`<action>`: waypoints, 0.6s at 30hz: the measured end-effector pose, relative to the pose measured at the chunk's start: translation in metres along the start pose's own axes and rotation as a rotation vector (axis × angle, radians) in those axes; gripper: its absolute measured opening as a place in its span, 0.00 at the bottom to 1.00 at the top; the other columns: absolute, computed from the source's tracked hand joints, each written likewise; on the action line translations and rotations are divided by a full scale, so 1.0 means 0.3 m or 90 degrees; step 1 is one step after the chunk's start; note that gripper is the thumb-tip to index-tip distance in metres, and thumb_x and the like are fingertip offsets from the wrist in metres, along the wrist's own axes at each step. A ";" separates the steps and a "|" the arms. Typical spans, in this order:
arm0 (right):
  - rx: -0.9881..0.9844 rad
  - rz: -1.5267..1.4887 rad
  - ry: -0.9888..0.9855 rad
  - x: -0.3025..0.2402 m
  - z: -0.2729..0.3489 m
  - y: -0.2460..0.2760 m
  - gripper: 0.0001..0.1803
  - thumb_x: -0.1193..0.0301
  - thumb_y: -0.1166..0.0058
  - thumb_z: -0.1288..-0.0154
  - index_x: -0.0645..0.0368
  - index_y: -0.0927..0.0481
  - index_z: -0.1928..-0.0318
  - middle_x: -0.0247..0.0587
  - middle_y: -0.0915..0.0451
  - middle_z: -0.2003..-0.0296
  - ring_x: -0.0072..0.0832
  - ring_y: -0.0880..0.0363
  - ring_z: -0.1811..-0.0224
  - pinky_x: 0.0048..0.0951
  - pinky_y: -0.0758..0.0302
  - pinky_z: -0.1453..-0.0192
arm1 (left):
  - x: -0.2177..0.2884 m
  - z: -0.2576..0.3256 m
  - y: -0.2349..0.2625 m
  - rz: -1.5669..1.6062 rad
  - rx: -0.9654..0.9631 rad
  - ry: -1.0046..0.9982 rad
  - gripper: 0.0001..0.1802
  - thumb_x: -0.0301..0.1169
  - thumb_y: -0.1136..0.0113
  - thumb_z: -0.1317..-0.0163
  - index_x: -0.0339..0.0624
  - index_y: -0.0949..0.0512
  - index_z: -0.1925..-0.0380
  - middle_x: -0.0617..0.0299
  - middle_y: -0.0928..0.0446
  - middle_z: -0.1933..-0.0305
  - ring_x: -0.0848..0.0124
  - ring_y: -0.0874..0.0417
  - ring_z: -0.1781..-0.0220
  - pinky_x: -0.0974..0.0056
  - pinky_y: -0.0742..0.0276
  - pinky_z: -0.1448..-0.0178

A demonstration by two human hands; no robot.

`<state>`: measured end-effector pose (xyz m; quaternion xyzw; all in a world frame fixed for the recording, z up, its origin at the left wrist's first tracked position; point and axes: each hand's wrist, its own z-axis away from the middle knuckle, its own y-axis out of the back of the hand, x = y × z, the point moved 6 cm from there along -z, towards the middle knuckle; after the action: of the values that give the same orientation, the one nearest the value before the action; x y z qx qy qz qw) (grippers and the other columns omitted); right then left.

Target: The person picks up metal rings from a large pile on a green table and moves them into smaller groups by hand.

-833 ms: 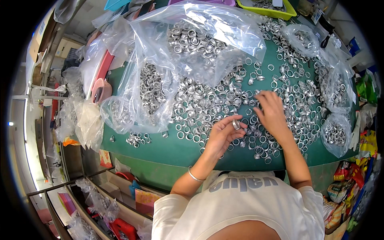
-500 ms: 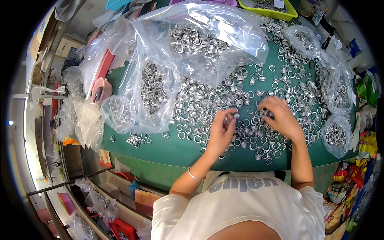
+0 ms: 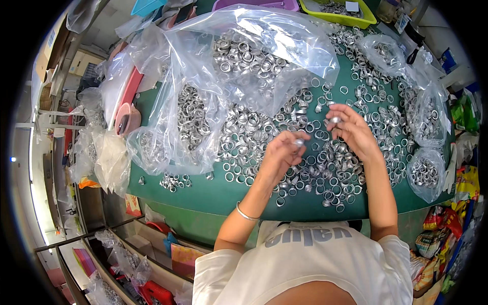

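Two hands hover above a heap of loose metal rings (image 3: 305, 168) on the green table (image 3: 203, 195). The left hand (image 3: 280, 152) is curled closed, pinching one small silvery ring (image 3: 299, 144) at its fingertips; the right hand (image 3: 356, 131) pinches another ring (image 3: 335, 120) the same way, up and to the right of the left grip. The two held rings sit near each other, apart, with the heap directly beneath both grips and equally close to either hand. The rings are short, shiny bands, round and hollow; which way the held ones face is too small to tell. Clear, crinkled plastic bags (image 3: 244, 56) of more rings lie beyond and left of the grips.
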<state>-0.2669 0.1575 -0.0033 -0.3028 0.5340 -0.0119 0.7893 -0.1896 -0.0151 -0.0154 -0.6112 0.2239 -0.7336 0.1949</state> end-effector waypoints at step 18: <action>0.035 0.876 0.235 -0.025 -0.058 -0.118 0.16 0.66 0.38 0.47 0.59 0.23 0.59 0.47 0.23 0.64 0.44 0.24 0.57 0.41 0.30 0.52 | 0.111 -0.004 0.008 -0.723 0.160 -0.287 0.13 0.19 0.44 0.46 0.34 0.23 0.58 0.53 0.26 0.67 0.59 0.22 0.63 0.60 0.28 0.58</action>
<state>-0.2740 0.1230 0.0160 0.1297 0.7282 0.4249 0.5218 -0.1968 -0.0357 0.0100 -0.7469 -0.2709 -0.5968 -0.1126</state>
